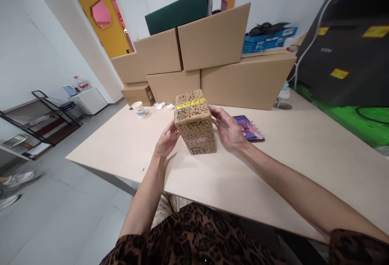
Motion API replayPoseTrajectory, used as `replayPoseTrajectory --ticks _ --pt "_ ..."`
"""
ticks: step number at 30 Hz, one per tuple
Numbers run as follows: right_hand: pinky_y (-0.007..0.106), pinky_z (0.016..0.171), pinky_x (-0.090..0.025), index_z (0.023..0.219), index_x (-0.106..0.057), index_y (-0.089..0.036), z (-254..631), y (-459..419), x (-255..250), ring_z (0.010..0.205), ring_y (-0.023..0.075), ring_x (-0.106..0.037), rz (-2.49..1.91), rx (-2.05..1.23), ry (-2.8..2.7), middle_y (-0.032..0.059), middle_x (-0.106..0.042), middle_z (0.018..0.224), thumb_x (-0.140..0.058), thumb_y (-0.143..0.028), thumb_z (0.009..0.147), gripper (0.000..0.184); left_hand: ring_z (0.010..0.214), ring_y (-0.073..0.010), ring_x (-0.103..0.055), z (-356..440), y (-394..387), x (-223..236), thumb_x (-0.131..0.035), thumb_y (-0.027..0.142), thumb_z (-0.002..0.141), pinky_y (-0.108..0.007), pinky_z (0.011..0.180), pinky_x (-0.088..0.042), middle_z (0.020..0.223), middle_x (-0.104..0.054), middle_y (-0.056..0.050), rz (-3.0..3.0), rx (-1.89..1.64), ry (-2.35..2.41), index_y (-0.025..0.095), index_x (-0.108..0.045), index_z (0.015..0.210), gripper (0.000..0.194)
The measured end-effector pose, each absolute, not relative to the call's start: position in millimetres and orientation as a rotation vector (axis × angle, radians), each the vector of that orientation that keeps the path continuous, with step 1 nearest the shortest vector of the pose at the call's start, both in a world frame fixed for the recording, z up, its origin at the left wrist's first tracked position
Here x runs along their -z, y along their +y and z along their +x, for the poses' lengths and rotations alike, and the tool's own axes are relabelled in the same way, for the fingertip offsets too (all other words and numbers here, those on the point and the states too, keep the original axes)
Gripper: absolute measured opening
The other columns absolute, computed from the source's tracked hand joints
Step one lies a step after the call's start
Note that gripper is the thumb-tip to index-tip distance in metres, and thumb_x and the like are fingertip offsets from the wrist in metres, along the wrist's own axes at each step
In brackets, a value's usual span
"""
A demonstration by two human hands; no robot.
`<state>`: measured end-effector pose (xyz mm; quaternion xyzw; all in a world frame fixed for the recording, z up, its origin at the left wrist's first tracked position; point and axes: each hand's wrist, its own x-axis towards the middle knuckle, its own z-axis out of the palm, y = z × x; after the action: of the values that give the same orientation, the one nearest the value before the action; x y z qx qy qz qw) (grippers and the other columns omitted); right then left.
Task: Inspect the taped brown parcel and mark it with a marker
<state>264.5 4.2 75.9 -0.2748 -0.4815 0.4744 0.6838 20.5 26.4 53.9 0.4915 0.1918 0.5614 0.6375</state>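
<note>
A small brown cardboard box (196,133) with dark speckles, printed lettering and a strip of yellow tape across its top stands upright on the pale table (121,147). My left hand (167,139) grips its left side, with the fingertips partly hidden behind the box. On the opposite side my right hand (228,129) has its fingers curved against the box's right face, the palm a little away from it. Just beyond the right hand lies a phone (251,129) with its screen lit, partly covered by that hand.
Stacked large cartons (240,84) line the table's back, topped by a dark green box (179,11). A paper cup (138,109) and crumpled tissues (159,105) stand at the back left. A black machine (349,50) is at right. A person's shoes (20,178) show at far left.
</note>
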Motion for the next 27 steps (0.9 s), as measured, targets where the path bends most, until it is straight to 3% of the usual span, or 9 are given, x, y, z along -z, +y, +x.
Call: replayPoseTrajectory --ticks 6,12,19,24,27 --pt "0.045 0.102 -0.053 0.101 -0.079 -0.033 271 13 -70 0.125 0.0276 -0.066 -0.821 -1.031 -1.032 0.0002 -0.081 0.117 -0.073 -0.059 0.085 0.031 0.158 -0.0394 -0.038 22 27 -54 -0.088 0.055 0.076 -0.053 0.123 -0.036 0.159 -0.058 -0.014 1.188 -1.123 0.603 0.024 -0.074 0.13 0.064" --pt "0.045 0.114 -0.047 0.111 -0.078 -0.035 272 10 -73 0.136 0.0262 -0.062 -0.601 -1.096 -1.096 -0.0021 -0.076 0.131 -0.071 -0.061 0.086 0.036 0.163 -0.0374 -0.028 22 24 -56 -0.09 0.064 0.068 -0.049 0.129 -0.031 0.16 -0.057 -0.01 1.233 -1.184 0.459 0.025 -0.076 0.128 0.073" --pt "0.049 0.112 -0.048 0.101 -0.079 -0.032 273 4 -86 0.13 0.0306 -0.065 -0.616 -1.103 -1.031 0.0015 -0.08 0.119 -0.07 -0.064 0.081 0.039 0.166 -0.0369 -0.021 22 21 -59 -0.087 0.06 0.07 -0.05 0.131 -0.03 0.161 -0.056 -0.009 1.225 -1.192 0.433 0.024 -0.08 0.114 0.057" --pt "0.051 0.112 -0.048 0.091 -0.081 -0.031 275 2 -88 0.127 0.0304 -0.066 -0.576 -1.061 -1.057 0.0041 -0.08 0.118 -0.067 -0.068 0.084 0.04 0.162 -0.0416 -0.029 17 21 -57 -0.091 0.064 0.06 -0.051 0.128 -0.034 0.152 -0.065 -0.011 1.139 -1.229 0.48 0.021 -0.083 0.102 0.06" --pt "0.052 0.112 -0.047 0.081 -0.082 -0.031 276 4 -85 0.123 0.0306 -0.068 -0.539 -1.064 -1.083 0.0044 -0.082 0.107 -0.068 -0.069 0.085 0.04 0.156 -0.0429 -0.04 14 22 -58 -0.088 0.063 0.065 -0.053 0.125 -0.038 0.138 -0.074 -0.011 1.059 -1.288 0.534 0.021 -0.082 0.086 0.047"
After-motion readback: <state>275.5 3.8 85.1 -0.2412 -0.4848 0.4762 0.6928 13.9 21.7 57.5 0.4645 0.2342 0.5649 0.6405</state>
